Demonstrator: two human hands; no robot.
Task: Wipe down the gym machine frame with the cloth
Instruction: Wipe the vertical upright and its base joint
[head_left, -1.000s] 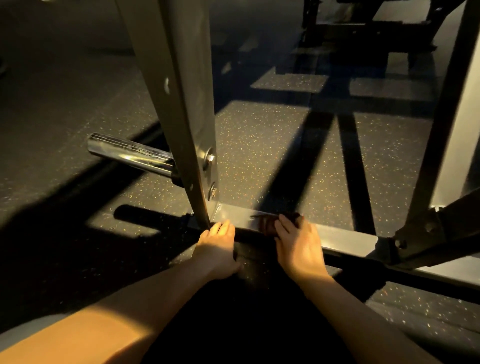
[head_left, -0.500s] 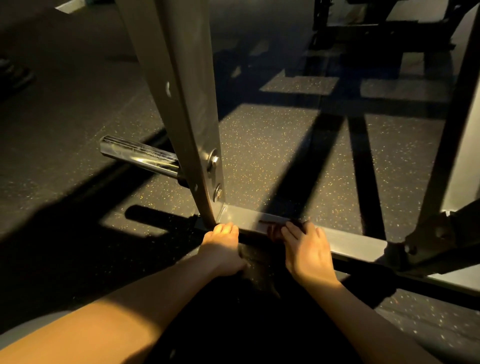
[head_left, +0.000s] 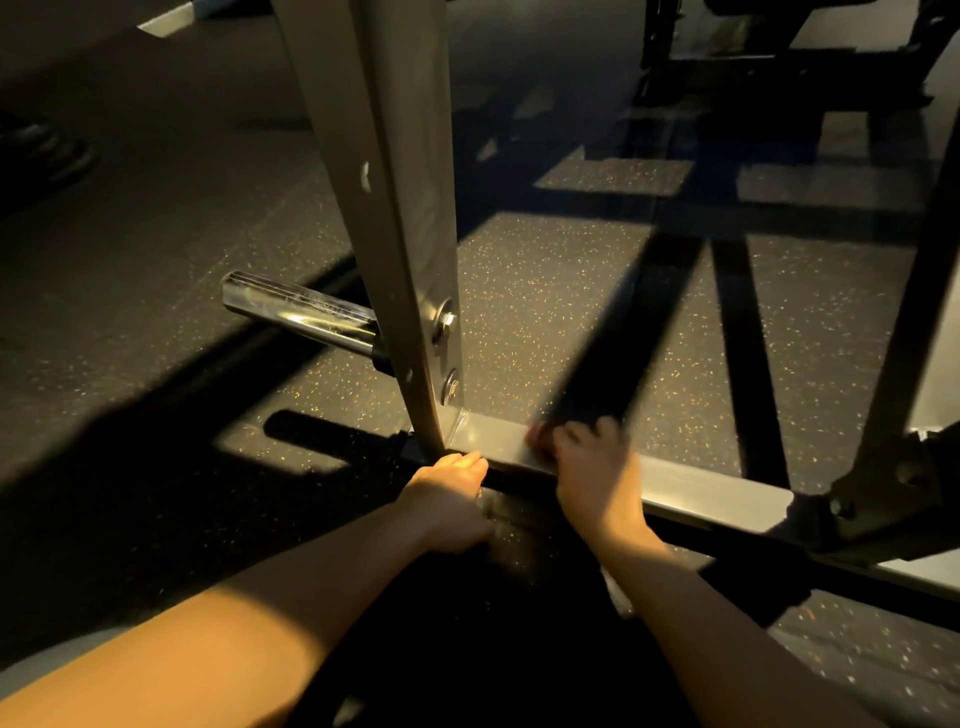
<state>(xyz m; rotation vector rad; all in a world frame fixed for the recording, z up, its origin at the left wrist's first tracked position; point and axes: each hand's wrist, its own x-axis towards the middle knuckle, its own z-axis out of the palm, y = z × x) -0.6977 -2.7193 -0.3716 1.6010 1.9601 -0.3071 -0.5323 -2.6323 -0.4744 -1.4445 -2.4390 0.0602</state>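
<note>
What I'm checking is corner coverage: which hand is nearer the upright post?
Left. The left hand sits right at the foot of the upright post; the right hand is farther right along the lower bar, on the cloth.

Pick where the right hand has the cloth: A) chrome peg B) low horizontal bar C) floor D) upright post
B: the right hand holds the cloth on the low horizontal bar, just right of the upright post.
</note>
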